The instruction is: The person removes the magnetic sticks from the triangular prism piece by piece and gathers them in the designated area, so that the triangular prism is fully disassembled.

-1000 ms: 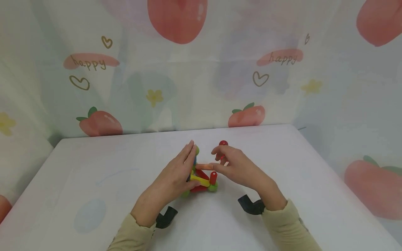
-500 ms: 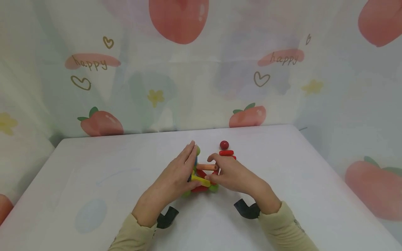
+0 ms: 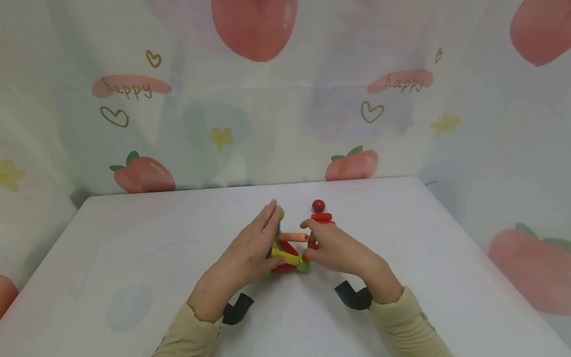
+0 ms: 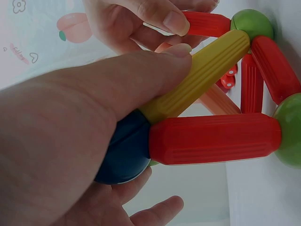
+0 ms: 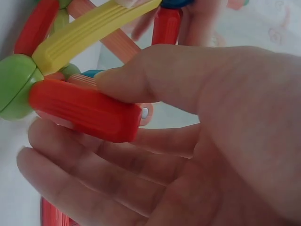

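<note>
The long yellow plastic rod (image 4: pixel 207 69) is ridged lengthwise. The round green plastic ball (image 4: pixel 255 22) is finished smooth and glossy.

The frame (image 3: pixel 287 257) stands between the hands (image 3: pixel 246 249) on the table (image 3: pixel 379 210).

Left hand (image 3: pixel 247 248) extends its fingers (image 3: pixel 265 219) away from the body, thumb (image 4: pixel 155 70) spread apart. Right hand (image 3: pixel 341 248) holds a pinching grip, thumb opposed to lightly bent fingers. Left arm (image 3: pixel 189 332) and right arm (image 3: pixel 408 322) reach forward, hands angled toward each other.
</note>
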Tool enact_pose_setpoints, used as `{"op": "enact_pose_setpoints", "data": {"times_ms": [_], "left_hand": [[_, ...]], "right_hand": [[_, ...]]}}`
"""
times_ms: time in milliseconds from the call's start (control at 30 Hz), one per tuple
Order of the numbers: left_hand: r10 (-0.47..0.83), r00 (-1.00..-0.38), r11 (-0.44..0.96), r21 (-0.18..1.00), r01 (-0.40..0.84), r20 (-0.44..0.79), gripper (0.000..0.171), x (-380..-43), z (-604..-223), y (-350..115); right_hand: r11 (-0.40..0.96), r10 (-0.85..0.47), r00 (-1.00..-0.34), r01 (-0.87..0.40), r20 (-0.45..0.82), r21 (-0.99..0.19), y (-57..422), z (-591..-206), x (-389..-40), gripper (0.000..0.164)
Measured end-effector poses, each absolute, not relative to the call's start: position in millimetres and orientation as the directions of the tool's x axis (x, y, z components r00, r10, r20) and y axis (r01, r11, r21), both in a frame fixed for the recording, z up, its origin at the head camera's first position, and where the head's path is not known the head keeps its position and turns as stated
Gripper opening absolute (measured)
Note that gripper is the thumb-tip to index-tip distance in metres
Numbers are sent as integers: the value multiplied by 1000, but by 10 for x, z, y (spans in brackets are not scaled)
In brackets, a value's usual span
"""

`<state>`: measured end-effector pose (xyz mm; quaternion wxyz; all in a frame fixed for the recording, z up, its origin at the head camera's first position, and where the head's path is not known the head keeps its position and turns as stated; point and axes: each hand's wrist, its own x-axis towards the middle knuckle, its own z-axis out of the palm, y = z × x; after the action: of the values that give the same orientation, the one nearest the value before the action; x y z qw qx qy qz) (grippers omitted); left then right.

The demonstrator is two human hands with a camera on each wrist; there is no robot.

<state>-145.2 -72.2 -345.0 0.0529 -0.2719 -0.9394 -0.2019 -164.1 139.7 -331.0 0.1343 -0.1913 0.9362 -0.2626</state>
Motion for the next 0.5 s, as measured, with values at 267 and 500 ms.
{"op": "enact_pose_setpoints", "data": {"times_ms": [267, 500], "left_hand": [[471, -863, 782, 368, 503, 180, 104, -1454, -3453, -709], [475, -861, 783, 361, 507, 181, 103, -1454, -3446, -703]], "right_hand": [[778, -451, -881, -307, -146, -548, 1438, -3297, -1662, 41], [794, -461, -870, -316, -176, -519, 1527, -3302, -1720, 34]]}}
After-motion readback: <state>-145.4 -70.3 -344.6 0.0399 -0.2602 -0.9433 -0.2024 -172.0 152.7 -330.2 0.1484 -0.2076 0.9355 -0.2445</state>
